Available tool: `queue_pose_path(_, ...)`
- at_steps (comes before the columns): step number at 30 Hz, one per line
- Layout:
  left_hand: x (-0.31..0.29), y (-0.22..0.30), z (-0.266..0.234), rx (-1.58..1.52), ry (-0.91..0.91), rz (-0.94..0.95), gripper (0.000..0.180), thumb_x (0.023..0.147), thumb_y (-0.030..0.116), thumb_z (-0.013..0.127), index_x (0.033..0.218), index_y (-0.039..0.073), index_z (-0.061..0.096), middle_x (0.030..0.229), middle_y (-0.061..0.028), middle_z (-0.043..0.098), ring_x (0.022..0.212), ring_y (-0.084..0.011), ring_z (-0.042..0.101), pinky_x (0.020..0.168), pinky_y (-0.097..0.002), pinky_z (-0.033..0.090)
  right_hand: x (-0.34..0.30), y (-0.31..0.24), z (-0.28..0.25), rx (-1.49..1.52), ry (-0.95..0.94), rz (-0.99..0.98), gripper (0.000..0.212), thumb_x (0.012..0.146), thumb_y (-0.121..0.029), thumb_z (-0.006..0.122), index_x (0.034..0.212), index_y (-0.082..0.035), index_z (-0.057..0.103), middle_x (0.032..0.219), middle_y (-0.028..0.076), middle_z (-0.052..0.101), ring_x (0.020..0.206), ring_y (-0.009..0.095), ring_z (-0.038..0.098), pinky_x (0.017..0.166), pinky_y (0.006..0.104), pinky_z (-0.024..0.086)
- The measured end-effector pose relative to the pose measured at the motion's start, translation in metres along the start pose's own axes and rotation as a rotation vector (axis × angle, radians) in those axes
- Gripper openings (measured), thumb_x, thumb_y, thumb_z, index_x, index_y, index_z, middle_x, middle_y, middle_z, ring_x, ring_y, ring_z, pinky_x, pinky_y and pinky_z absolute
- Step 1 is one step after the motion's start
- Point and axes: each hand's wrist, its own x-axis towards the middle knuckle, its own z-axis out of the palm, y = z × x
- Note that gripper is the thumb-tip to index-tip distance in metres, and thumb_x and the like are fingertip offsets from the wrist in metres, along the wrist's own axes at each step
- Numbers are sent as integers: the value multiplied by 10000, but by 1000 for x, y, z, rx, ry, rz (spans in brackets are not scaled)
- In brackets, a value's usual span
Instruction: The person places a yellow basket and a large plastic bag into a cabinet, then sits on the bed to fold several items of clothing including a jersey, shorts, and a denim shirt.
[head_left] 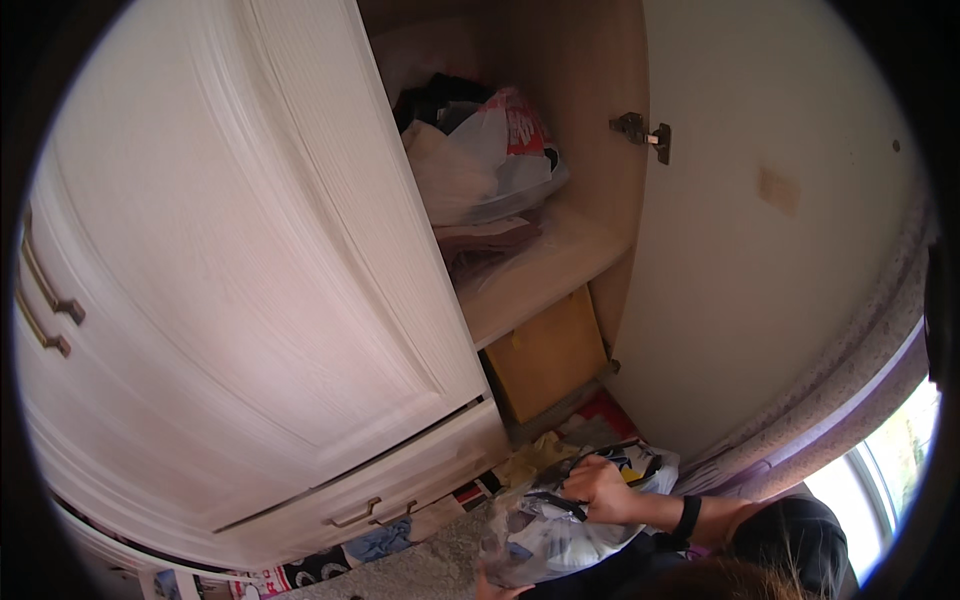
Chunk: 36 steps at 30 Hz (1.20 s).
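A clear plastic bag [545, 535] with dark handles and a jumble of items inside is held low at the bottom right of the view. My right hand [600, 488], with a black band at the wrist, is closed around the dark handle at its top. At the bag's lower left corner, only part of my left hand [497, 588] shows against the plastic; the rest is cut off by the view's lower edge or hidden by the bag.
An open cabinet door [760, 270] stands on the right, beside a curtain [840, 390] and window. Stuffed plastic bags [480, 165] fill a cabinet shelf [560, 270], above a yellow panel [550, 355]. White closed doors [240, 270] and a drawer [400, 490] are at left. Cloths [380, 540] lie below.
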Motion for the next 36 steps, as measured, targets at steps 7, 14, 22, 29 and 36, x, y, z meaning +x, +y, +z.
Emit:
queue_pose_path(7, 55, 18, -12, -777, -572, -403, 946, 1135, 617, 714, 1827, 107, 320, 1870, -281, 360, 1709, -528, 385, 1383, -708, 374, 116, -96, -198, -200, -18, -166, 273, 631, -255, 787, 843, -95, 722, 808, 29, 630, 813, 283, 665, 854, 464, 521)
queue_pose_path(14, 101, 183, 180, -635, -652, -464, 791, 1191, 521, 655, 1769, 35, 419, 1799, -267, 479, 1642, -473, 510, 1361, -644, 458, 207, -230, -419, -566, 273, -544, 283, 605, -311, 754, 743, -78, 669, 741, -6, 546, 700, 219, 583, 784, 451, 492)
queue_pose_path(22, 132, 409, 430, -503, -749, 124, 748, 1206, 345, 692, 1788, 6, 366, 1823, -253, 449, 1661, -407, 507, 1380, -568, 466, 298, -191, -554, -1001, 506, -969, 384, 751, -208, 819, 1075, -80, 657, 1088, 53, 530, 1012, 314, 547, 899, 484, 458)
queue_pose_path(29, 39, 410, 511, 653, -217, 1181, 1329, 1027, 450, 932, 1881, 45, -2, 1903, -385, 113, 1763, -535, 195, 1403, -669, 247, 425, -117, -516, -1029, 327, -772, 296, 711, -96, 870, 1006, -118, 851, 1009, -8, 714, 1062, 276, 691, 874, 449, 572)
queue_pose_path(36, 57, 448, 558, 971, 482, 1872, 1683, 838, 556, 1054, 1884, 196, -214, 1863, -465, -169, 1705, -748, -46, 1291, -896, 122, 461, -106, -509, -1002, 581, -583, 436, 773, -171, 912, 1195, -88, 843, 1170, 79, 740, 1228, 344, 706, 952, 458, 619)
